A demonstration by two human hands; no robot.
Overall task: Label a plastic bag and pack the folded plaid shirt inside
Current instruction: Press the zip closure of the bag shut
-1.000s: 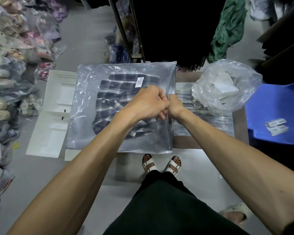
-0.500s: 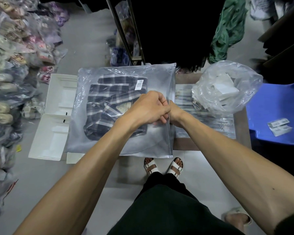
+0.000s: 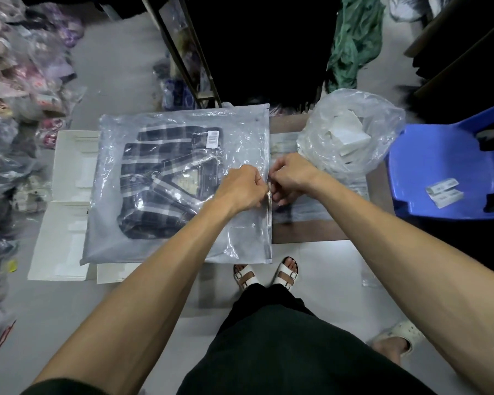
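Both hands are pinching the right edge of the plastic bag (image 3: 180, 181) midway along: the left hand (image 3: 244, 185) from the bag side, the right hand (image 3: 293, 175) from outside, fingers curled tight on the strip. The plaid shirt (image 3: 166, 178) is already lying inside, with a barcode label (image 3: 213, 137) showing over it, so the sealing step seems to be in hand; next the pinch probably needs running along that edge. Fingertips are hiding the closure itself, and the label print is too small to read
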